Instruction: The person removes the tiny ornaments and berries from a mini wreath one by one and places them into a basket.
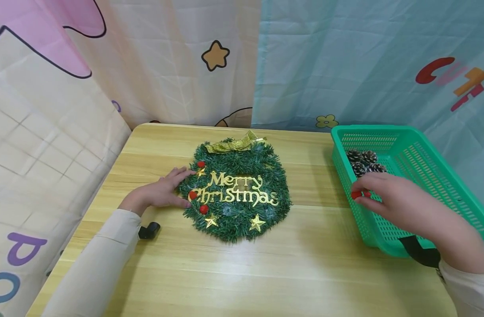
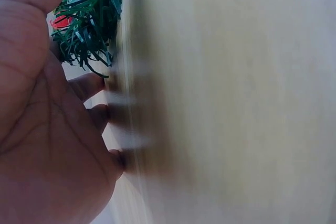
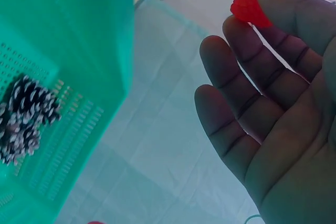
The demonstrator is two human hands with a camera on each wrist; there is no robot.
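Note:
A green Christmas wreath point(image 1: 238, 224) lies on the table, with gold "Merry Christmas" lettering point(image 1: 242, 196), a gold bow point(image 1: 236, 144), gold stars point(image 1: 257, 223) and red berries point(image 1: 203, 209) along its left side. My left hand point(image 1: 164, 189) rests at the wreath's left edge, thumb and fingers spread; in the left wrist view its fingertips meet the tabletop. Over the near left part of the green basket point(image 1: 345, 176), my right hand point(image 1: 400, 207) pinches a bumpy red berry point(image 3: 249, 8) between thumb and fingertips. Its other fingers stay loosely extended in the right wrist view.
Several pine cones point(image 1: 361, 167) with whitish tips sit in the basket's far left corner. The wooden table point(image 1: 234, 277) stretches in front of the wreath. Printed curtains point(image 1: 178, 66) hang behind the table and on its left.

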